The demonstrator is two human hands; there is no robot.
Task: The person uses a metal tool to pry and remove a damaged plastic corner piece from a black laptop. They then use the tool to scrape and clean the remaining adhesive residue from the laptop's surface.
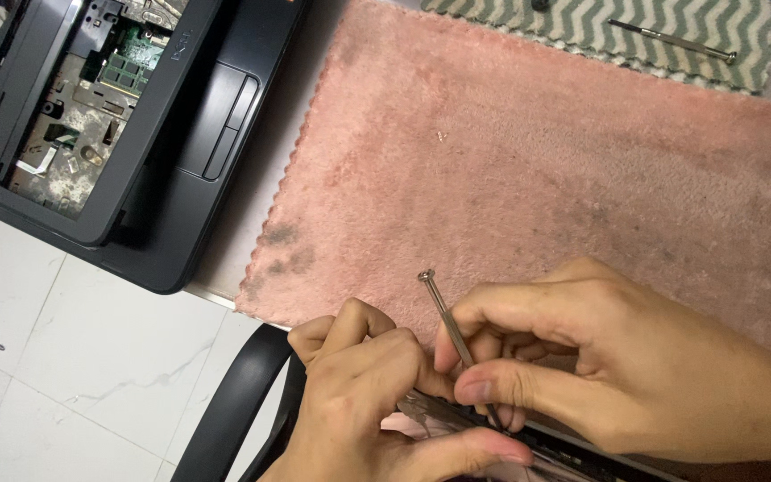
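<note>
R hand (600, 357) pinching slim screwdriver (448, 321), L hand (368, 393) curled shut beside, pink mat (537, 161)

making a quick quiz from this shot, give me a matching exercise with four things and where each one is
Things:
1. laptop
2. pink mat
3. zigzag cloth
4. screwdriver

Places:
a. top right corner
b. in the right hand
c. top left, opened up
d. middle of the view

Pairs: 1-c, 2-d, 3-a, 4-b
</note>
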